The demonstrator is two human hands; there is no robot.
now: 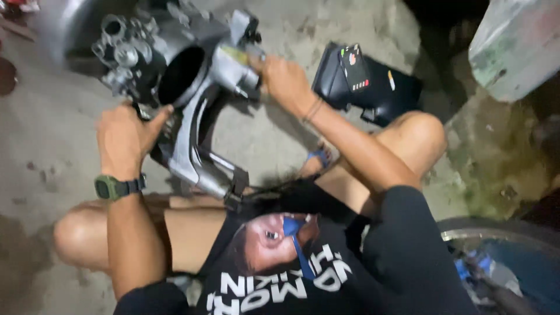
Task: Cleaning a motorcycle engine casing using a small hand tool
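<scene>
At the far left edge a dark reddish round object (pixel 6 76), cut off by the frame, lies on the grey concrete floor (pixel 46 151). Just right of it, the person's left hand (pixel 125 140), with a dark green wristwatch (pixel 114 188) strapped below it, is curled shut around the near left side of a large silver-grey cast-metal engine casing (pixel 186 99), the thumb lying toward the rim of its wide round dark opening (pixel 181 74). The casing is held up off the floor, in front of the person's bare knees, tilted so that its long arm runs down and to the right to a dark bracket (pixel 236 186) near the lap. A cluster of small round metal fittings (pixel 119 52) sits at its far left end. Further right, the right hand (pixel 283 79) is closed over the far right part of the casing; the fingertips are hidden behind the metal, so what exactly they pinch cannot be told. A thin band (pixel 313 109) circles that wrist. To the right of this hand, a black plastic body panel with small coloured stickers (pixel 364 81) lies on the floor, well apart from the casing. At the far right stands a pale, weathered concrete block (pixel 516 46), and near right a dark round tub rim (pixel 501 230) shows blue scraps inside.
</scene>
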